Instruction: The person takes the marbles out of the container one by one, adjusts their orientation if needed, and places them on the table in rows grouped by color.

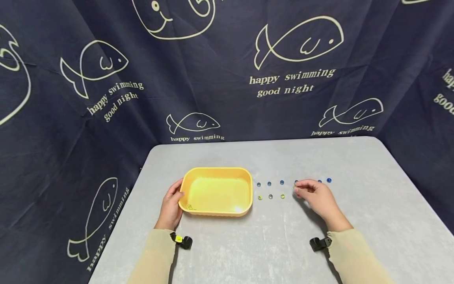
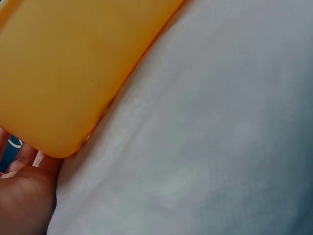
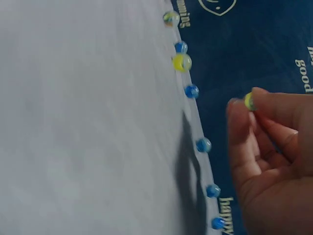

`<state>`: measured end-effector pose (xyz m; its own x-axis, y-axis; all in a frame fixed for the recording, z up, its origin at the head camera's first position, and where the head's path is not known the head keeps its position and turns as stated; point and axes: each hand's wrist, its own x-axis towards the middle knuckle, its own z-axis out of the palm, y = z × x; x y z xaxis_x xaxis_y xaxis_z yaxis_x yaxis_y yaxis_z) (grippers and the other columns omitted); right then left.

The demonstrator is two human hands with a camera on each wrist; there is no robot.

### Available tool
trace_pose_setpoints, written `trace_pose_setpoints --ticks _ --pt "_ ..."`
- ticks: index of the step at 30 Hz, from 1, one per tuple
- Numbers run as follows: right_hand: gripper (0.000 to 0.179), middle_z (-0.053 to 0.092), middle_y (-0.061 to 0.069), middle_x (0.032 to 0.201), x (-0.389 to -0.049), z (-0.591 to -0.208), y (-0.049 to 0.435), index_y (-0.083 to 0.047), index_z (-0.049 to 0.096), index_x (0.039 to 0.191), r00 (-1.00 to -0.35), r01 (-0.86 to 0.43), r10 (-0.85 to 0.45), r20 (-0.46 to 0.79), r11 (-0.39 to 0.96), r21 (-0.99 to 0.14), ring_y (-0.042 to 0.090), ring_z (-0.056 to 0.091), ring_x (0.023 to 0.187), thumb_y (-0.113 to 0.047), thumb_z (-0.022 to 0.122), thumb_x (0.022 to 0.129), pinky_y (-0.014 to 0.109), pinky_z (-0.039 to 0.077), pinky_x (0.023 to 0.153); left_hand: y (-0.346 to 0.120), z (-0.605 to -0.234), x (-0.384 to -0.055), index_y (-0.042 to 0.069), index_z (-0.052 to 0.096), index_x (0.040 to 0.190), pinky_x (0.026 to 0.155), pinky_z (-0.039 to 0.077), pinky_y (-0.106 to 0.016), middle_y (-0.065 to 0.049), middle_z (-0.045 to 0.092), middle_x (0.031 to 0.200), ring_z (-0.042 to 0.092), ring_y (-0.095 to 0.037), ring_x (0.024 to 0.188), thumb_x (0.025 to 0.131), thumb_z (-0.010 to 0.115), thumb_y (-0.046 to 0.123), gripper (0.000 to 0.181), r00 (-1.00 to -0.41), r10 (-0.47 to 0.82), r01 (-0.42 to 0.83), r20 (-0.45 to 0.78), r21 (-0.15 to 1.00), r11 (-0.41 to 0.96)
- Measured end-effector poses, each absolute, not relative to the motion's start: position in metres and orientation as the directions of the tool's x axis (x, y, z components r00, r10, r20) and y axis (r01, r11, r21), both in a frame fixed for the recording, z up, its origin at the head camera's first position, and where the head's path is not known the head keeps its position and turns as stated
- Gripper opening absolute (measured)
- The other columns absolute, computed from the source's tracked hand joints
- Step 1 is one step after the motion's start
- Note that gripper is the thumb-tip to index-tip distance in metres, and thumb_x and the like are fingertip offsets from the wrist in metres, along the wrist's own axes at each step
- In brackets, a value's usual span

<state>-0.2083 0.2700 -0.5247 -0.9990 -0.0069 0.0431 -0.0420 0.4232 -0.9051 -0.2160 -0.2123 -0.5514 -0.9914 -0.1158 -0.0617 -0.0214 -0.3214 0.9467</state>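
My left hand [image 1: 170, 211] holds the left end of a yellow plastic basin [image 1: 216, 191], with the thumb over its rim. In the left wrist view, the fingers [image 2: 24, 156] touch the outside of the basin near its corner. My right hand [image 1: 320, 201] pinches a yellow-green marble [image 3: 249, 101] between thumb and fingertips, above the table to the right of the basin. Behind that hand runs a row of blue marbles [image 1: 281, 182], partly hidden by it. Nearer the front lie two yellow-green marbles [image 1: 282, 196] with a clear-looking marble [image 1: 270, 196] between them.
Inside the basin's front left corner sit some greenish marbles [image 1: 189, 207], too small to count. Everything stands on a grey table [image 1: 234, 252]. Dark blue fabric [image 1: 230, 79] with fish drawings hangs behind the table and along its sides.
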Motion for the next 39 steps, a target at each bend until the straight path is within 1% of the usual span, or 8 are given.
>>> trace_pose_setpoints --ticks 6,12,17,23,28,31,36,39 --pt "0.023 0.074 0.01 0.093 -0.212 -0.538 0.272 0.004 0.073 0.112 -0.999 0.008 -0.025 -0.023 0.488 -0.873 0.017 0.07 0.078 -0.011 0.074 0.095 0.025 0.057 0.068 -0.213 -0.553 -0.216 0.001 0.045 0.153 0.107 0.047 -0.031 -0.014 0.041 0.156 0.041 -0.026 0.142 0.098 0.045 -0.009 0.055 -0.993 -0.107 -0.016 -0.054 0.944 -0.329" --pt "0.023 0.074 0.011 0.094 -0.214 -0.548 0.276 0.005 0.072 0.111 -0.999 0.03 0.003 -0.032 0.451 -0.892 0.016 0.07 0.077 -0.01 0.074 0.094 0.027 0.06 0.068 -0.214 -0.552 -0.216 0.0 0.044 0.153 0.109 0.046 -0.032 -0.014 0.04 0.156 0.041 -0.026 0.141 0.097 0.046 -0.008 0.056 -0.993 -0.106 -0.017 -0.054 0.946 -0.324" --pt "0.02 0.074 0.008 0.093 -0.213 -0.55 0.279 -0.001 0.077 0.105 -0.999 0.053 0.035 -0.041 0.49 -0.87 0.016 0.069 0.075 -0.014 0.078 0.091 0.027 0.057 0.067 -0.212 -0.551 -0.216 0.001 0.045 0.152 0.108 0.047 -0.03 -0.013 0.041 0.156 0.042 -0.025 0.142 0.098 0.047 -0.007 0.055 -0.991 -0.117 -0.029 -0.068 0.952 -0.306" --pt "0.016 0.075 0.006 0.093 -0.213 -0.548 0.279 -0.004 0.08 0.101 -1.0 0.015 -0.001 -0.019 0.566 -0.824 0.015 0.067 0.073 -0.013 0.079 0.088 0.027 0.054 0.067 -0.211 -0.549 -0.214 0.003 0.045 0.153 0.109 0.046 -0.032 -0.011 0.041 0.156 0.042 -0.025 0.142 0.099 0.046 -0.007 0.055 -0.991 -0.115 -0.033 -0.071 0.951 -0.308" --pt "0.015 0.075 0.005 0.091 -0.214 -0.547 0.28 -0.005 0.08 0.101 -0.998 -0.011 -0.052 -0.026 0.603 -0.797 0.015 0.064 0.076 -0.011 0.078 0.087 0.029 0.052 0.069 -0.211 -0.548 -0.212 0.001 0.042 0.154 0.112 0.043 -0.035 -0.013 0.039 0.157 0.04 -0.026 0.143 0.1 0.044 -0.008 0.055 -0.993 -0.1 -0.034 -0.069 0.948 -0.318" --pt "0.017 0.074 0.006 0.096 -0.215 -0.547 0.28 -0.005 0.08 0.103 -0.996 -0.018 -0.078 -0.038 0.611 -0.791 0.016 0.062 0.081 -0.01 0.078 0.087 0.031 0.052 0.071 -0.211 -0.548 -0.212 0.001 0.042 0.154 0.113 0.043 -0.036 -0.013 0.039 0.157 0.04 -0.027 0.143 0.1 0.043 -0.009 0.055 -0.992 -0.1 -0.037 -0.071 0.949 -0.314" --pt "0.016 0.074 0.01 0.106 -0.215 -0.546 0.28 -0.007 0.081 0.103 -0.995 -0.028 -0.09 -0.035 0.62 -0.784 0.019 0.064 0.089 -0.01 0.078 0.088 0.034 0.053 0.075 -0.211 -0.549 -0.213 0.002 0.044 0.153 0.11 0.046 -0.033 -0.013 0.04 0.157 0.04 -0.027 0.143 0.099 0.045 -0.008 0.055 -0.991 -0.11 -0.032 -0.069 0.951 -0.307" --pt "0.016 0.074 0.011 0.107 -0.215 -0.545 0.28 -0.007 0.081 0.104 -0.995 -0.036 -0.091 -0.027 0.62 -0.784 0.02 0.064 0.09 -0.01 0.078 0.088 0.035 0.053 0.076 -0.211 -0.55 -0.213 0.002 0.043 0.153 0.108 0.047 -0.031 -0.014 0.04 0.157 0.04 -0.027 0.143 0.099 0.045 -0.008 0.055 -0.992 -0.11 -0.027 -0.063 0.953 -0.3"
